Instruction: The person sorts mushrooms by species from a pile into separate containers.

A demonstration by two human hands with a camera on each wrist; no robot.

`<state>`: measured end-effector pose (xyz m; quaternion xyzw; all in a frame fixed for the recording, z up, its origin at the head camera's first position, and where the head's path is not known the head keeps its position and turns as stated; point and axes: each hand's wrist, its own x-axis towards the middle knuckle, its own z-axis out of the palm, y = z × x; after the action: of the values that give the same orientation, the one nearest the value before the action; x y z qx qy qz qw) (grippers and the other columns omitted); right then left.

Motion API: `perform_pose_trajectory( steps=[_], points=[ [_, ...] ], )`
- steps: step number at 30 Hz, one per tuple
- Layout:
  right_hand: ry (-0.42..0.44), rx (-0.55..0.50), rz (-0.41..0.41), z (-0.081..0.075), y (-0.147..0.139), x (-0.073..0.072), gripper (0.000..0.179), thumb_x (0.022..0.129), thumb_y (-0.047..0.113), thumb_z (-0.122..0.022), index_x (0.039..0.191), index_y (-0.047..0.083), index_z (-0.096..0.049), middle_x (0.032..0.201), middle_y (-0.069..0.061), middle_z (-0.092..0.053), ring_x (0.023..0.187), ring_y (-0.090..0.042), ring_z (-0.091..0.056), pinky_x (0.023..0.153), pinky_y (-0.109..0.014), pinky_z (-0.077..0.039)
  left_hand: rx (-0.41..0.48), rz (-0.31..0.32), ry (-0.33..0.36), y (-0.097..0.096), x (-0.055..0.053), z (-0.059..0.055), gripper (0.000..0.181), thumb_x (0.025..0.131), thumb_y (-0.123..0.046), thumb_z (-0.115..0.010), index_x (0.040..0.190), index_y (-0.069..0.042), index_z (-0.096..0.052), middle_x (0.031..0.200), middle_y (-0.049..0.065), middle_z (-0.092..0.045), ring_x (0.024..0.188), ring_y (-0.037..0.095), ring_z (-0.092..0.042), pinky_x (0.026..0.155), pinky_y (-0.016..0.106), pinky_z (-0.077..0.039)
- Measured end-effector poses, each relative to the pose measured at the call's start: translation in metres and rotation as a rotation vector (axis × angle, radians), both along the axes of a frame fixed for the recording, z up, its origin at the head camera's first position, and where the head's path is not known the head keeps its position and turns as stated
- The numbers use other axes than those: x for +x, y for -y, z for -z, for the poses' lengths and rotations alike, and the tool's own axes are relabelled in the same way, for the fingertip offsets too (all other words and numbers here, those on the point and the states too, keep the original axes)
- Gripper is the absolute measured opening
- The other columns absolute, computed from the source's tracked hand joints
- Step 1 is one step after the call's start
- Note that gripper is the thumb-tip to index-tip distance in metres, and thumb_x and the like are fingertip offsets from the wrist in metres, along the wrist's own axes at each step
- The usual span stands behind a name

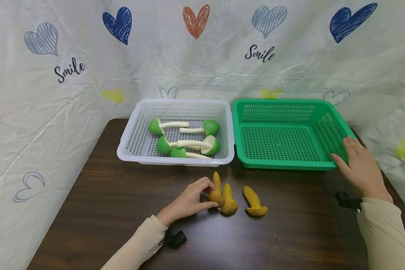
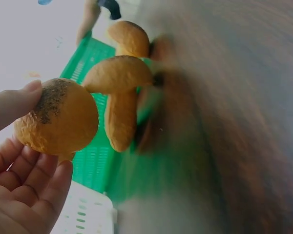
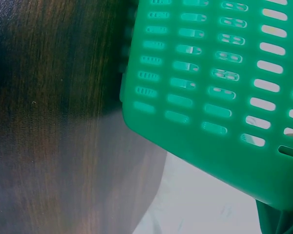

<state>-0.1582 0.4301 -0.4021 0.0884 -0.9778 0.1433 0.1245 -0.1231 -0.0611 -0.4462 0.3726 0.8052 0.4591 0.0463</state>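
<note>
My left hand pinches a yellow-brown toy mushroom by its rounded cap, thumb on one side and fingers on the other. Up close in the left wrist view, dark specks show on that mushroom's cap. A second yellow-brown mushroom lies right beside it, and a third lies farther right, both with stems pointing away. At the far right, my right hand rests on the front right corner of a green basket, its thumb over the rim and fingers extended along the side.
A white basket stands left of the green one, nearly touching it. It holds several green-capped toy mushrooms with white stems. The green basket's mesh floor shows bare. Both stand on a dark wooden table against a white cloth with hearts.
</note>
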Motion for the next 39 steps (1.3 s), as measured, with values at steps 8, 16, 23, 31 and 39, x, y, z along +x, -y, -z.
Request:
perform_pose_trajectory(
  steps=[8, 16, 23, 31, 39],
  points=[
    [-0.009, 0.006, -0.007, -0.002, 0.001, 0.001, 0.066, 0.100, 0.032, -0.040, 0.141, -0.016, -0.023, 0.145, -0.036, -0.022, 0.140, -0.040, -0.012, 0.112, -0.052, -0.006, 0.044, 0.037, -0.061, -0.013, -0.004, -0.011, 0.034, 0.078, -0.013, -0.078, 0.099, -0.008, -0.052, 0.098, -0.001, -0.052, 0.094, 0.009, -0.055, 0.083, 0.021, -0.048],
    [-0.002, 0.001, -0.003, -0.003, 0.001, 0.001, 0.066, 0.100, 0.032, -0.040, 0.141, -0.016, -0.022, 0.146, -0.036, -0.021, 0.140, -0.040, -0.011, 0.113, -0.051, -0.004, 0.090, 0.033, -0.089, -0.027, -0.011, -0.022, 0.034, 0.076, -0.009, -0.079, 0.100, -0.005, -0.054, 0.096, 0.003, -0.054, 0.090, 0.012, -0.057, 0.080, 0.023, -0.050],
    [-0.003, 0.006, 0.003, -0.003, 0.002, 0.001, 0.066, 0.100, 0.033, -0.040, 0.141, -0.016, -0.023, 0.145, -0.036, -0.022, 0.140, -0.041, -0.012, 0.112, -0.053, -0.006, 0.109, 0.018, -0.059, -0.038, -0.014, -0.032, 0.034, 0.078, -0.011, -0.077, 0.103, -0.004, -0.055, 0.098, 0.004, -0.056, 0.091, 0.012, -0.057, 0.082, 0.026, -0.050],
    [-0.006, 0.007, 0.009, -0.003, 0.002, 0.002, 0.066, 0.100, 0.033, -0.039, 0.141, -0.016, -0.023, 0.145, -0.036, -0.021, 0.140, -0.041, -0.012, 0.112, -0.052, -0.005, 0.178, 0.063, -0.022, -0.047, -0.015, -0.043, 0.036, 0.076, -0.006, -0.078, 0.104, -0.002, -0.055, 0.096, 0.006, -0.058, 0.088, 0.012, -0.057, 0.079, 0.023, -0.051],
    [-0.002, 0.010, 0.014, -0.002, 0.002, 0.002, 0.066, 0.100, 0.033, -0.039, 0.141, -0.017, -0.023, 0.144, -0.037, -0.022, 0.139, -0.042, -0.013, 0.112, -0.052, -0.007, 0.307, 0.121, 0.095, -0.058, -0.026, -0.053, 0.032, 0.077, 0.003, -0.074, 0.102, 0.000, -0.054, 0.098, 0.009, -0.056, 0.089, 0.011, -0.058, 0.081, 0.032, -0.052]
  ],
)
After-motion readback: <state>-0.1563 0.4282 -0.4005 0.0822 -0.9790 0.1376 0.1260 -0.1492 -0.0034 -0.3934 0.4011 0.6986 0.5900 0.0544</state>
